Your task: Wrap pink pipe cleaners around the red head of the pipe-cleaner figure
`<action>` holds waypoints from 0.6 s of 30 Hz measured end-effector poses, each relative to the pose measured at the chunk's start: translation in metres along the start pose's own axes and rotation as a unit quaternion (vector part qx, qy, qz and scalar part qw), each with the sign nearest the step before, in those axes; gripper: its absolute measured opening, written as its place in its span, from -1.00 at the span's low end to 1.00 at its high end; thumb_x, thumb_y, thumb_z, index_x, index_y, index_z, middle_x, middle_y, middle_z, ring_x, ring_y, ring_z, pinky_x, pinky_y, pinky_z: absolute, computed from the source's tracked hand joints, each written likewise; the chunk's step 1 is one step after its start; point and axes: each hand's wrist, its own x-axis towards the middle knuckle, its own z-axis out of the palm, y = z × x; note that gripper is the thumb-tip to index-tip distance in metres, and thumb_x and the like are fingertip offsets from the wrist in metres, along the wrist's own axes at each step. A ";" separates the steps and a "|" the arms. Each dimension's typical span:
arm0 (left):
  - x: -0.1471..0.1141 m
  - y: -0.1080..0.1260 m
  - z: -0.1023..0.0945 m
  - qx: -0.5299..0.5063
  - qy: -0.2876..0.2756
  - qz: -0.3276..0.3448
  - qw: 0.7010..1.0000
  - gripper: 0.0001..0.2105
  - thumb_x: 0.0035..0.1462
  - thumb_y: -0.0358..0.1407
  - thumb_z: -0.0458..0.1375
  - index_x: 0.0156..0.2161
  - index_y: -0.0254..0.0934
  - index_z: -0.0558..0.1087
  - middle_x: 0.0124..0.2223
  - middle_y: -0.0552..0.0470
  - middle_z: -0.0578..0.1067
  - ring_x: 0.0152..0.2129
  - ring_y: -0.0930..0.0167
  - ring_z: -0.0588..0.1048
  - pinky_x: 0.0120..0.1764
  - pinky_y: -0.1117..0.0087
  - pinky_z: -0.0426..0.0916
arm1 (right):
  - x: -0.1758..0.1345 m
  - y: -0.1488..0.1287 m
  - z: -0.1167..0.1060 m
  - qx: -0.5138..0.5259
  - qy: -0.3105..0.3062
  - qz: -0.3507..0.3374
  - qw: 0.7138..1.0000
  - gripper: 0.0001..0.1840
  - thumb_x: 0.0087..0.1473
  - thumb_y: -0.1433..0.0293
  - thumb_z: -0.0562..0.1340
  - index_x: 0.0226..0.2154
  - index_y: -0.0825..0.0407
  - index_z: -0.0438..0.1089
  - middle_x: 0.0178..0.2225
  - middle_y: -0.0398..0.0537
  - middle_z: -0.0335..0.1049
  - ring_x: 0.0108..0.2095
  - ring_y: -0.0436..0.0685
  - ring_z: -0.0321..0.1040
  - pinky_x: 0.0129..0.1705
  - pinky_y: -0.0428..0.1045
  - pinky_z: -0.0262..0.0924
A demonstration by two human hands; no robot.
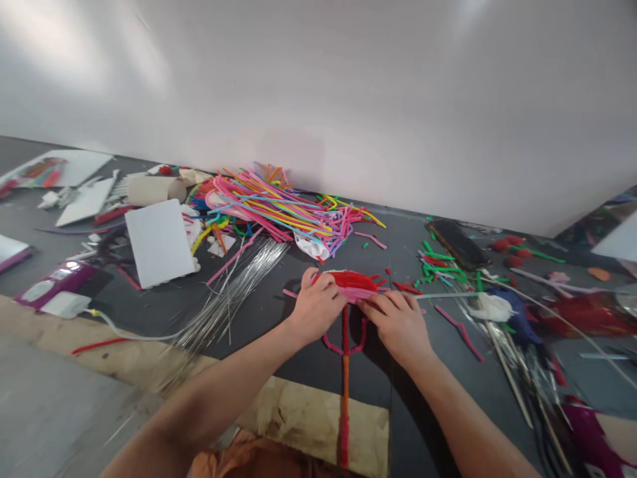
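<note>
Between my hands on the dark table lies a flat shape of red and pink pipe cleaners, with a long red and orange stem running toward me and a curved pink piece beside the stem. My left hand closes on the left end of the shape, fingertips at its upper edge. At the lower right end, the bent fingers of my right hand pinch the pink pipe cleaners. Parts of the shape are hidden under my fingers.
Behind my hands is a heap of coloured pipe cleaners, with thin wires nearer me. A white square board and purple glue gun lie left. Rightward are green offcuts, a dark phone and a white wall behind.
</note>
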 end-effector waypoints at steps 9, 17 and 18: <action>-0.005 -0.007 -0.003 -0.038 -0.001 0.019 0.999 -0.87 0.17 -0.37 0.04 -0.30 -0.14 0.44 -0.38 0.11 0.46 -0.18 0.37 0.32 0.02 0.11 -0.01 | 0.001 0.004 0.003 -0.010 -0.026 -0.005 1.000 -0.64 0.07 0.53 0.15 -0.13 -0.15 0.46 -0.24 -0.03 0.44 -0.18 0.21 0.15 -0.14 0.11 0.01; -0.005 -0.010 -0.007 -0.045 -0.012 -0.065 0.997 -0.84 0.18 -0.34 0.02 -0.35 -0.19 0.45 -0.40 0.06 0.51 -0.28 0.35 0.37 -0.09 0.14 0.03 | 0.004 0.004 0.000 -0.009 -0.052 -0.008 0.999 -0.51 0.07 0.55 0.12 0.00 -0.22 0.36 -0.24 -0.03 0.43 -0.23 0.18 0.20 -0.13 0.13 -0.08; -0.005 -0.010 -0.007 -0.044 -0.014 -0.071 0.996 -0.84 0.17 -0.34 0.02 -0.36 -0.20 0.45 -0.40 0.06 0.51 -0.28 0.35 0.37 -0.09 0.13 0.03 | 0.005 0.003 0.000 -0.011 -0.056 -0.009 0.998 -0.51 0.07 0.55 0.13 0.01 -0.23 0.35 -0.24 -0.02 0.42 -0.22 0.18 0.20 -0.12 0.13 -0.09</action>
